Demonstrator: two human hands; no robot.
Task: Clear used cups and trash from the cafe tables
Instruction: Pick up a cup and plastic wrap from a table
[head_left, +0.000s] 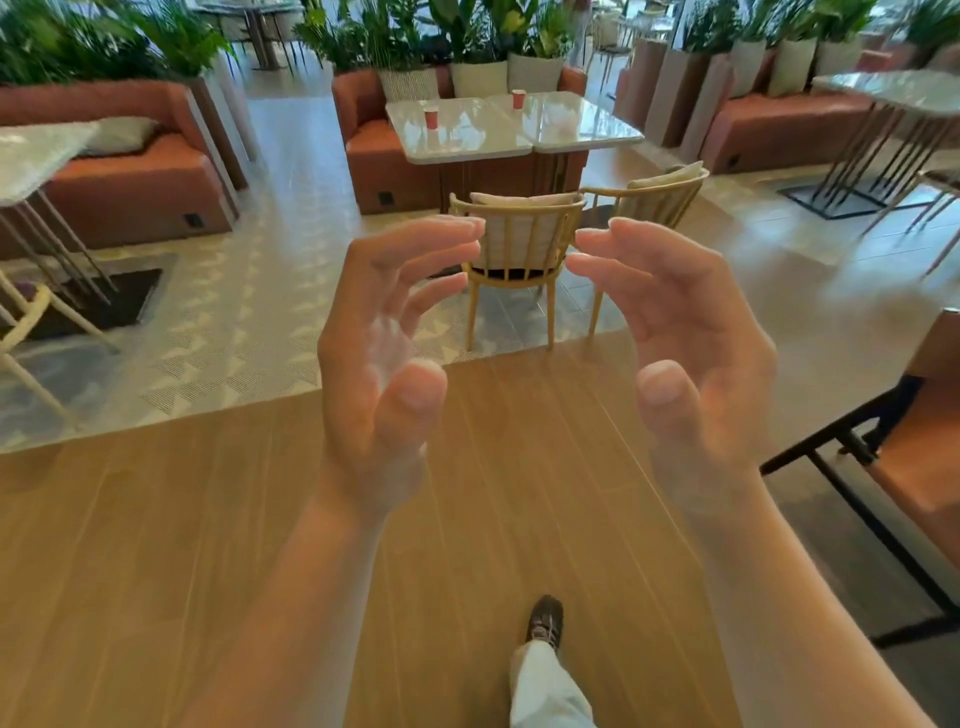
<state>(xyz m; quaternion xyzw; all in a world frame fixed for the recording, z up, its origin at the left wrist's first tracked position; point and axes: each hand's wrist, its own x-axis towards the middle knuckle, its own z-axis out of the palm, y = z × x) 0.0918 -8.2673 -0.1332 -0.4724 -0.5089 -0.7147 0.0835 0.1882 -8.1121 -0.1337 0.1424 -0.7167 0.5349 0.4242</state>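
Left hand and right hand hang empty with fingers loosely curved, and since the wooden chairs front the joined tables, reaching over the backrests could tip the near red cup or far red cup.

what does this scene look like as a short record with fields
left hand: raised, fingers loosely curved, holds nothing
right hand: raised, fingers loosely curved, holds nothing
left red cup: upright on the left of the joined tables
right red cup: upright on the right one
wooden chairs: two, on the tables' near side
orange sofa: behind the tables
task state: cups not yet reached
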